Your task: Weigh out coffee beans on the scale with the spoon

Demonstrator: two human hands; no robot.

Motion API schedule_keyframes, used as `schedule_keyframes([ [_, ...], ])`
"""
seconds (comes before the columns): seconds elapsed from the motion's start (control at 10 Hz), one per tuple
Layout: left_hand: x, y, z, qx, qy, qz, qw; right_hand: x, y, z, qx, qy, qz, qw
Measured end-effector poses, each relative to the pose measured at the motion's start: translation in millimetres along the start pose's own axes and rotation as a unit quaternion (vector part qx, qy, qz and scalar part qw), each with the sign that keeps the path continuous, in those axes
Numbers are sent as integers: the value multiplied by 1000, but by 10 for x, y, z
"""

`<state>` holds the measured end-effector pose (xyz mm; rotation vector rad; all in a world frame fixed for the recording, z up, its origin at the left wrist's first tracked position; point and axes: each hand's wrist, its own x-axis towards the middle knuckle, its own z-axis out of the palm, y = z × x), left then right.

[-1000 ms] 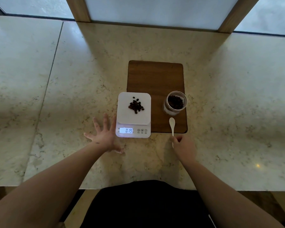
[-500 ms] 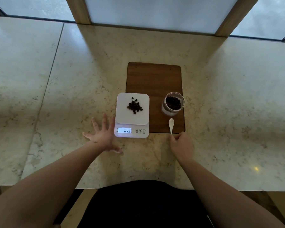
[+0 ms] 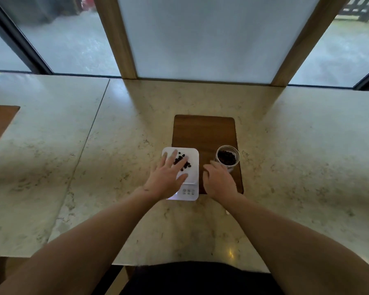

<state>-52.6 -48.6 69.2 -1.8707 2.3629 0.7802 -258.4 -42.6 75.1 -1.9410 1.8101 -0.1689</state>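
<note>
A person's left hand (image 3: 165,177) reaches over a white scale (image 3: 192,167) on a marble counter (image 3: 115,167), fingers spread wide and flat, holding nothing. The fingertips lie over a small pile of coffee beans (image 3: 182,161) on the weighing plate; whether they touch the beans cannot be told. The heel of the hand covers the scale's display, whose glow shows at the near left corner, while three round buttons stay clear at the near right.

The right hand (image 3: 218,180) sits over the near part of a dark wooden board (image 3: 202,133), just right of the scale, its fingers curled inward. What it grips, if anything, cannot be told, as the back of the hand hides the palm. The spoon is not plainly visible; a small pale spot on the counter by the right wrist may be its handle end, but that is unclear.

A clear glass jar (image 3: 227,156) stands upright on the board's near right part, just beyond the right hand, with dark beans inside. The scale straddles the board's left edge. Both bare forearms stretch in from the bottom of the view. Frosted window panes (image 3: 200,35) between wooden posts rise behind the counter.
</note>
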Motion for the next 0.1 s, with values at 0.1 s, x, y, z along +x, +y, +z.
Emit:
schedule_keyframes([
  [0.1,243,144,-215,24,-84,-4,996,304,-113,-382,1,-56,18,998],
])
